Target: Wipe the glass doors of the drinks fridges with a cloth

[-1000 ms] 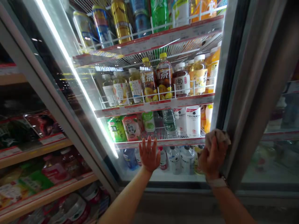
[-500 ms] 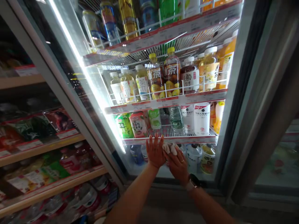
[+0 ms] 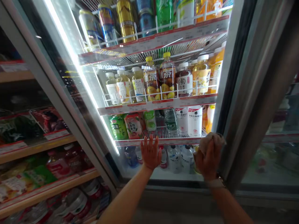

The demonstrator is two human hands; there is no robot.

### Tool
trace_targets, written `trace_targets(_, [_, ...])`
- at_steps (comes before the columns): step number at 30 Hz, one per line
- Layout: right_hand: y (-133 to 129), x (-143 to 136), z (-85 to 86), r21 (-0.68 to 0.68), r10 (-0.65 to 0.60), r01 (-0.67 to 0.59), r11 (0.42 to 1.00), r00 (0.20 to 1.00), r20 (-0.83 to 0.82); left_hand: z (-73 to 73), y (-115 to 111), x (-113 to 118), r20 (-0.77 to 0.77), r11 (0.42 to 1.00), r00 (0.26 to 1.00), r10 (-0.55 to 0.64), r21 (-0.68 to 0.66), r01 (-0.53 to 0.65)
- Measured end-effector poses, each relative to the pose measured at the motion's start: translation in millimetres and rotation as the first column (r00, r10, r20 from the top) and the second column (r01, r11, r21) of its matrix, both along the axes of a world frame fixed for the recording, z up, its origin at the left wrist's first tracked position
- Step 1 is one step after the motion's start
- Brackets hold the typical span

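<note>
A lit drinks fridge stands behind a glass door (image 3: 161, 175). Against the lower glass, in front of the bottom shelf edge, my left hand (image 3: 150, 153) lies flat with its fingers spread, holding nothing. Farther right, near the door's right frame, my right hand (image 3: 208, 160) presses a crumpled pale cloth (image 3: 213, 141) to the glass. That hand is slightly blurred, and a watch band (image 3: 216, 183) circles its wrist.
Behind the glass are cans (image 3: 126, 20), tea bottles (image 3: 167, 76) and white bottles (image 3: 195, 121). Wooden shelves (image 3: 49, 183) with packaged goods stand on the left. A thick metal door frame (image 3: 254, 102) runs down the right.
My right hand has moved right with the cloth, away from my left hand to the door's right side. My left hand stays spread on the glass. The view has shifted slightly.
</note>
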State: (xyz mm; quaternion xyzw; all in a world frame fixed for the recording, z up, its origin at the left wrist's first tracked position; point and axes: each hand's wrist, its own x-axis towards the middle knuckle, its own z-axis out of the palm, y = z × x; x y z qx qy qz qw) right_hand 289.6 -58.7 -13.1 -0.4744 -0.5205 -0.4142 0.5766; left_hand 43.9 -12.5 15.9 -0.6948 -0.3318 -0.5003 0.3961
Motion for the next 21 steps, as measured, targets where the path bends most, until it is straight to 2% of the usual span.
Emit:
trace_targets(2, [1, -10, 5.1, 0.003, 0.01, -0.01, 1.0, 0.998, -0.061, -1.1, 0, 0, -0.001, 1.0, 1.0, 0.015, -0.002, -0.015])
trace_targets(5, [1, -43, 13.8, -0.029, 0.041, -0.045, 0.999, 0.993, -0.114, -2.0, 0, 0, -0.007, 1.0, 1.0, 0.018, -0.011, -0.018])
trace_targets(9, [1, -91, 14.9, -0.109, 0.099, -0.102, 0.989, 0.995, -0.03, -2.2, -1, 0, 0.0, 1.0, 1.0, 0.0, -0.02, 0.0])
trace_targets(13, [2, -122, 7.1, -0.166, 0.172, -0.157, 0.974, 0.981, 0.085, -2.4, 0, -1, -0.009, 0.999, 0.999, 0.034, -0.009, -0.034])
trace_targets(17, [1, -123, 3.7, -0.213, 0.211, -0.166, 0.963, 0.955, 0.21, -1.8, 0, -1, -0.007, 0.999, 0.999, 0.035, 0.007, -0.035])
trace_targets(21, [-2, -84, 8.8, -0.164, 0.112, -0.076, 0.984, 0.968, 0.224, 0.8, 0, -1, -0.012, 1.0, 1.0, 0.028, 0.01, -0.028])
